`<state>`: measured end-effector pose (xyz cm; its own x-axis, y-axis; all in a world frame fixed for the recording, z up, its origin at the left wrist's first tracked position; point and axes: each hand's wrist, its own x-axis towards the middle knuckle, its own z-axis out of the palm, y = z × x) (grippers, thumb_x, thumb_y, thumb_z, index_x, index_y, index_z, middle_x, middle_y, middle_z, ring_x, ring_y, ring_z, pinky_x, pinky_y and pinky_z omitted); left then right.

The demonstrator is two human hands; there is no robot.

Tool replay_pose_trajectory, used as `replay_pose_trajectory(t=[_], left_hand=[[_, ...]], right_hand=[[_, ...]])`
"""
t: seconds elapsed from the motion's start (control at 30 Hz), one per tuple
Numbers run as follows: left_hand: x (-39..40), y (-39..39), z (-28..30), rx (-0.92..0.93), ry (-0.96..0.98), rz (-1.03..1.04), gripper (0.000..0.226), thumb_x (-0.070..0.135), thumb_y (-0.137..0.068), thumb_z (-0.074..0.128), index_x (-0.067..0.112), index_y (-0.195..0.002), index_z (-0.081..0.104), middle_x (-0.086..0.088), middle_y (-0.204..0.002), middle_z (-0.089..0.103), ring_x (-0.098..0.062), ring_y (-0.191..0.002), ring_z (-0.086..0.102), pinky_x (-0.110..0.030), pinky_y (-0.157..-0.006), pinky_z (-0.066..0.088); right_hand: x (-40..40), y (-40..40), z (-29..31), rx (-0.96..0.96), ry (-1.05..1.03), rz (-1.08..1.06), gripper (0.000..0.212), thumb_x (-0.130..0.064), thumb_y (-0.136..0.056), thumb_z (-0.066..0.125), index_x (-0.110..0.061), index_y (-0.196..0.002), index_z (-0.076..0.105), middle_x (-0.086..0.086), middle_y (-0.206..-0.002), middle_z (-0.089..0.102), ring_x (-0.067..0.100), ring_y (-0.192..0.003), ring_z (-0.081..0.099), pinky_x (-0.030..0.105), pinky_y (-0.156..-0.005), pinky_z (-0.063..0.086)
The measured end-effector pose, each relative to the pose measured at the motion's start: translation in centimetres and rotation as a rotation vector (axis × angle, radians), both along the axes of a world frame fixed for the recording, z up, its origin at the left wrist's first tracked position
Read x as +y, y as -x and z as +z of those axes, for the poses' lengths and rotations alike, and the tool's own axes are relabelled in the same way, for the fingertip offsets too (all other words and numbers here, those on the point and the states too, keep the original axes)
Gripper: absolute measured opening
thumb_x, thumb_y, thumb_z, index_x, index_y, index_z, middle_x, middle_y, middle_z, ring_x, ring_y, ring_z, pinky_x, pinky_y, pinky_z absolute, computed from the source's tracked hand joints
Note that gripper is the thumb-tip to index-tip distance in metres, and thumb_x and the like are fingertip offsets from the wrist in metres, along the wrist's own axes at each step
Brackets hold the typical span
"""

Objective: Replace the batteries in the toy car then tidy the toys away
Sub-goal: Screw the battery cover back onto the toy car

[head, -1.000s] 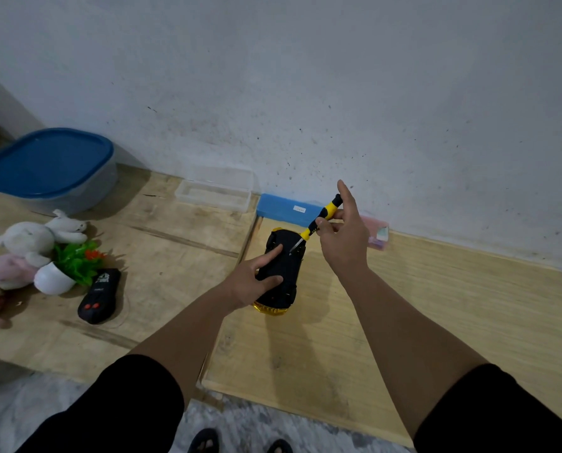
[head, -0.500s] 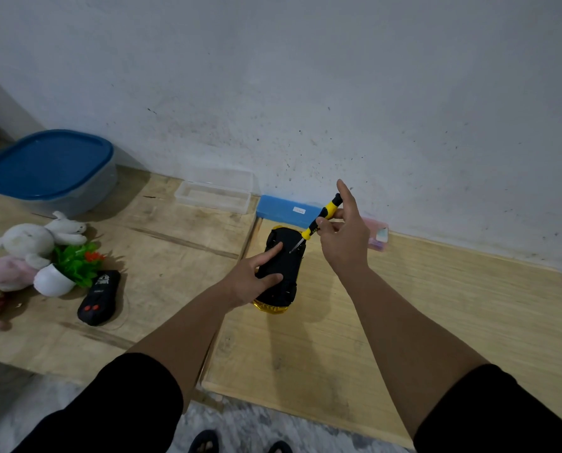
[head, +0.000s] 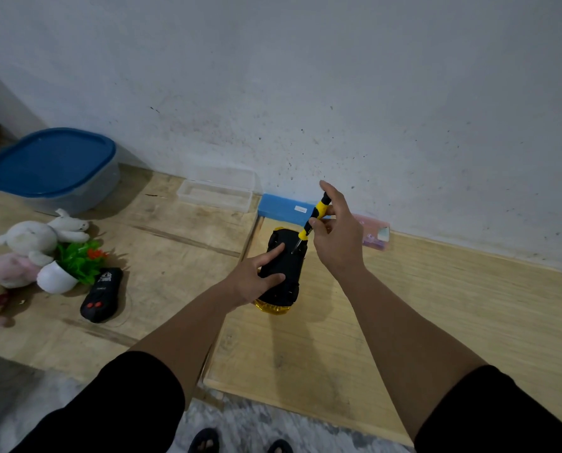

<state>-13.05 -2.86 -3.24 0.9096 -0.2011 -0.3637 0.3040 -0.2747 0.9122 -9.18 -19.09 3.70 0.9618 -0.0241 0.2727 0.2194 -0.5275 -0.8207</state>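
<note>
The toy car (head: 284,266) lies upside down on the wooden board, black underside up, yellow body showing at its near end. My left hand (head: 256,279) holds the car steady, index finger and thumb lying on the underside. My right hand (head: 336,233) pinches a yellow-and-black screwdriver (head: 314,220) with the index finger raised; its thin metal tip points down at the car's far right underside. A black remote control (head: 101,295) lies on the left board.
A blue-lidded grey tub (head: 49,170) stands far left by the wall. Plush toys (head: 34,240) and a small fake plant (head: 70,266) lie left. A clear plastic tray (head: 215,194), a blue box (head: 284,209) and a pink packet (head: 376,237) line the wall.
Both hands stay on the car and screwdriver with hardly any shift; the screwdriver's tip remains at the same spot on the underside.
</note>
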Motion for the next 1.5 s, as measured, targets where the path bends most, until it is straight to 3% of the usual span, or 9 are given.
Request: replay_pose_trajectory(t=[0.17, 0.37, 0.53, 0.7, 0.87, 1.03, 1.2, 1.33, 1.5], left_hand=[[-0.1, -0.1, 0.2, 0.027, -0.013, 0.025, 0.063, 0.021, -0.09, 0.062, 0.05, -0.139, 0.033, 0.003, -0.134, 0.051, -0.018, -0.109, 0.058, -0.028, -0.075, 0.054], [0.0, -0.1, 0.2, 0.007, -0.035, 0.037, 0.062, 0.021, -0.09, 0.063, 0.049, -0.138, 0.034, 0.007, -0.127, 0.052, -0.016, -0.109, 0.056, -0.031, -0.085, 0.053], [0.1, 0.0, -0.1, -0.025, -0.051, 0.022, 0.063, 0.021, -0.089, 0.063, 0.048, -0.139, 0.034, 0.007, -0.13, 0.051, -0.017, -0.114, 0.054, -0.038, -0.098, 0.048], [0.0, -0.2, -0.1, -0.03, -0.064, 0.022, 0.063, 0.023, -0.089, 0.064, 0.049, -0.139, 0.035, 0.006, -0.132, 0.052, -0.018, -0.115, 0.055, -0.036, -0.1, 0.047], [0.1, -0.1, 0.0, -0.063, -0.08, -0.011, 0.063, 0.024, -0.089, 0.065, 0.048, -0.138, 0.035, 0.006, -0.134, 0.053, -0.016, -0.116, 0.055, -0.036, -0.102, 0.046], [-0.3, 0.1, 0.1, -0.086, -0.103, -0.025, 0.063, 0.024, -0.09, 0.063, 0.043, -0.141, 0.033, 0.004, -0.138, 0.05, -0.017, -0.12, 0.052, -0.035, -0.104, 0.043], [0.3, -0.1, 0.1, -0.085, -0.126, -0.02, 0.063, 0.027, -0.089, 0.063, 0.046, -0.141, 0.032, 0.005, -0.137, 0.05, -0.018, -0.121, 0.052, -0.038, -0.103, 0.044], [-0.1, -0.1, 0.3, -0.082, -0.079, -0.017, 0.063, 0.023, -0.089, 0.064, 0.045, -0.14, 0.035, 0.005, -0.136, 0.051, -0.018, -0.122, 0.052, -0.039, -0.104, 0.043], [0.1, 0.1, 0.6, -0.054, -0.036, 0.051, 0.062, 0.023, -0.089, 0.064, 0.047, -0.139, 0.035, 0.006, -0.132, 0.052, -0.018, -0.117, 0.055, -0.038, -0.093, 0.051]], right_hand=[[0.3, 0.2, 0.1, -0.014, 0.004, 0.041, 0.054, 0.001, -0.087, 0.058, -0.024, -0.132, 0.044, -0.007, -0.108, 0.051, 0.015, -0.084, 0.064, 0.023, -0.08, 0.053], [0.2, 0.2, 0.6, 0.029, -0.039, 0.091, 0.068, -0.003, -0.081, 0.067, -0.031, -0.136, 0.039, -0.015, -0.11, 0.052, 0.009, -0.09, 0.056, 0.018, -0.086, 0.047], [0.0, -0.3, 0.9, 0.026, 0.055, 0.088, 0.032, -0.018, -0.079, 0.072, -0.016, -0.105, 0.054, -0.006, -0.089, 0.053, 0.015, -0.074, 0.053, 0.022, -0.067, 0.044], [0.1, -0.4, 1.0, 0.161, -0.058, 0.194, 0.031, -0.016, -0.091, 0.057, -0.023, -0.12, 0.046, 0.01, -0.104, 0.059, 0.021, -0.071, 0.066, 0.042, -0.077, 0.057], [0.1, 0.0, 1.8, 0.178, -0.114, 0.227, 0.056, -0.011, -0.091, 0.058, -0.041, -0.134, 0.038, 0.004, -0.104, 0.052, 0.013, -0.057, 0.067, 0.022, -0.066, 0.059], [0.4, -0.1, 2.6, 0.196, -0.082, 0.244, 0.023, -0.015, -0.094, 0.053, -0.024, -0.115, 0.052, 0.003, -0.108, 0.05, 0.011, -0.057, 0.069, 0.019, -0.061, 0.058], [0.2, -0.4, 3.0, 0.26, -0.143, 0.265, 0.032, -0.005, -0.094, 0.05, -0.02, -0.123, 0.05, 0.009, -0.111, 0.058, 0.014, -0.065, 0.071, 0.022, -0.067, 0.059], [0.6, -0.3, 3.2, 0.261, -0.18, 0.245, 0.021, -0.013, -0.082, 0.07, -0.014, -0.101, 0.062, 0.005, -0.09, 0.062, 0.018, -0.062, 0.069, 0.024, -0.062, 0.059], [0.4, -0.7, 2.9, 0.297, -0.18, 0.254, 0.013, -0.009, -0.088, 0.062, -0.004, -0.099, 0.06, 0.01, -0.089, 0.066, 0.013, -0.068, 0.071, 0.019, -0.063, 0.058]])
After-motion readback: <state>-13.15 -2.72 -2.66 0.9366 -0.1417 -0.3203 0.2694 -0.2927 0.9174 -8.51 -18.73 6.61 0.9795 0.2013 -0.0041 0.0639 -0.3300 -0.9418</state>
